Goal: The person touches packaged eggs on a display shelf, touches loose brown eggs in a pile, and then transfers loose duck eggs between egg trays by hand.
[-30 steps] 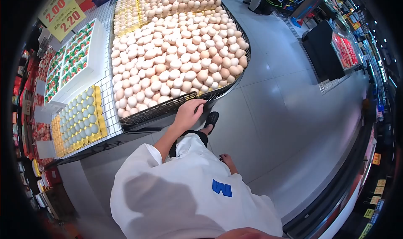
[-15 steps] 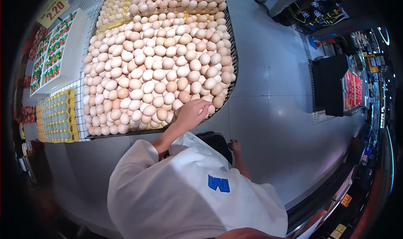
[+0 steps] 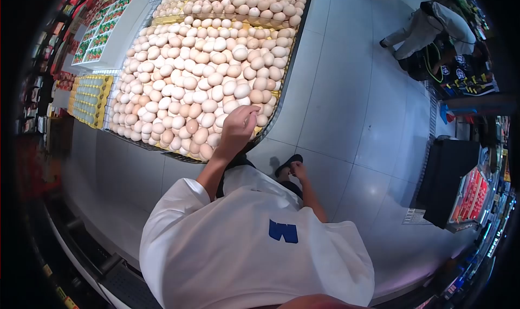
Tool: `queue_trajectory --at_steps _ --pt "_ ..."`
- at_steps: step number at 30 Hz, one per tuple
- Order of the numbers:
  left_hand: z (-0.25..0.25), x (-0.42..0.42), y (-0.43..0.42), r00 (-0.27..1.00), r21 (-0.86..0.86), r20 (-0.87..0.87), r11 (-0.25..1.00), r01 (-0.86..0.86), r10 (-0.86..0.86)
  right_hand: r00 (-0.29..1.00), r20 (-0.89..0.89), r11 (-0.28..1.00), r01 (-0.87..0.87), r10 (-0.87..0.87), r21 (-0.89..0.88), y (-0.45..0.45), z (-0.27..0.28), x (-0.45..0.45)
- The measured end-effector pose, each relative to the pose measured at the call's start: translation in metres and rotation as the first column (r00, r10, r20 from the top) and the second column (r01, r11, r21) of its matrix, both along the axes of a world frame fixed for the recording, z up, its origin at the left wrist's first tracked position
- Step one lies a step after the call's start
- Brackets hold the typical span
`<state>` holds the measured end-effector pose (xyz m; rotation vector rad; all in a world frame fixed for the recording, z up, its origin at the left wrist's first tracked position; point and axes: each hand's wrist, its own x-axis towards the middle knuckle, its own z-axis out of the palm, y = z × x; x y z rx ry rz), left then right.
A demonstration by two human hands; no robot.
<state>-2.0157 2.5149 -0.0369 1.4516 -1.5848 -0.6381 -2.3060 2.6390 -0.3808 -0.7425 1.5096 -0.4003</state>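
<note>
A wide heap of pale and brown eggs [image 3: 189,84] fills a black-rimmed display bin. My left hand [image 3: 238,126] is over the bin's near right corner, beside the eggs, with its fingers curled in towards the thumb. Its palm side is hidden, so whatever it may hold cannot be made out. Low at my side, above a black shoe [image 3: 291,163], hangs my right hand [image 3: 297,170]. Its fingers look bent together, and anything inside them is too small to see.
Yellow trays of bluish eggs [image 3: 89,97] and a white box of green-and-red packs [image 3: 105,32] are left of the bin. A person [image 3: 433,30] bends over dark goods at the upper right. A black stand [image 3: 447,179] holds red packs.
The view has turned and shifted along the bin. My left hand has gone from the rim to over the eggs' corner. The other person now shows more fully, bent over.
</note>
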Motion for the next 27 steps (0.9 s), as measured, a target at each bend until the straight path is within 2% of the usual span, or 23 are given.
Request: queue_trajectory --at_steps 2,3,5,6,7,9,10,11,12,13,14,15,16,17,18,19,23,25,27 --pt "0.004 -0.048 -0.004 0.997 0.019 -0.041 0.997 0.069 -0.068 0.993 -0.075 0.994 0.097 -0.093 0.051 -0.004 0.010 -0.062" --pt "0.005 -0.070 -0.009 0.998 0.021 -0.030 0.998 0.062 -0.061 0.988 -0.094 0.988 0.130 -0.122 0.083 -0.006 0.014 -0.096" --pt "0.007 -0.105 -0.016 0.993 -0.104 0.044 0.988 0.118 -0.114 0.966 -0.056 0.955 0.258 -0.253 0.146 0.000 0.003 -0.168" --pt "0.013 -0.116 -0.019 0.991 -0.055 0.062 0.991 0.120 -0.117 0.944 -0.103 0.928 0.327 -0.313 0.176 0.005 0.005 -0.196" --pt "0.015 -0.125 -0.022 0.993 -0.061 0.065 0.993 0.103 -0.099 0.917 -0.151 0.898 0.394 -0.369 0.196 0.009 0.007 -0.224" --pt "0.013 -0.133 -0.033 0.991 -0.016 0.115 0.998 0.068 -0.066 0.912 -0.205 0.898 0.394 -0.355 0.196 0.020 -0.011 -0.275" --pt "0.009 -0.132 -0.041 0.988 0.052 0.142 0.997 0.048 -0.055 0.885 -0.190 0.865 0.460 -0.426 0.200 0.023 -0.010 -0.287" --pt "0.007 -0.132 -0.048 0.989 0.037 0.146 0.999 0.034 -0.039 0.852 -0.173 0.827 0.523 -0.495 0.208 0.023 -0.010 -0.293" --pt "0.004 -0.131 -0.054 0.985 0.030 0.171 1.000 0.004 -0.009 0.858 -0.163 0.836 0.511 -0.486 0.199 0.020 -0.014 -0.296" --pt "0.000 -0.130 -0.061 0.981 0.024 0.195 0.999 -0.024 0.019 0.951 -0.227 0.966 0.237 -0.209 0.105 0.021 -0.031 -0.299" --pt "-0.006 -0.130 -0.069 0.982 0.028 0.187 0.999 -0.037 0.031 0.945 -0.319 0.997 -0.068 0.074 0.030 0.017 -0.043 -0.297" --pt "-0.014 -0.132 -0.075 0.982 0.016 0.182 0.999 -0.045 0.041 0.840 -0.431 0.929 -0.370 0.330 -0.009 0.011 -0.055 -0.296" --pt "-0.023 -0.135 -0.082 0.971 0.028 0.231 0.997 -0.068 0.060 0.647 -0.545 0.770 -0.638 0.533 -0.004 0.002 -0.064 -0.295" --pt "-0.031 -0.138 -0.090 0.957 0.042 0.278 0.995 -0.093 0.078 0.389 -0.642 0.540 -0.840 0.660 0.046 -0.010 -0.068 -0.292" --pt "-0.039 -0.142 -0.098 0.959 0.063 0.275 0.994 -0.092 0.071 0.652 -0.504 0.764 -0.644 0.566 0.025 -0.027 -0.068 -0.278" --pt "-0.050 -0.148 -0.108 0.962 0.060 0.263 0.994 -0.094 0.075 0.856 -0.352 0.921 -0.386 0.379 0.054 -0.049 -0.067 -0.262" --pt "-0.096 -0.172 -0.165 0.975 -0.058 0.210 0.996 -0.068 0.079 0.874 -0.305 0.910 -0.411 0.378 -0.050 -0.144 -0.057 -0.251" --pt "-0.104 -0.178 -0.212 0.972 0.006 0.218 0.995 -0.095 0.092 0.875 -0.303 0.901 -0.422 0.378 -0.097 -0.200 -0.044 -0.261" --pt "-0.101 -0.175 -0.267 0.978 -0.009 0.183 0.995 -0.101 0.101 0.936 -0.305 0.969 -0.217 0.173 -0.116 -0.252 -0.028 -0.275"
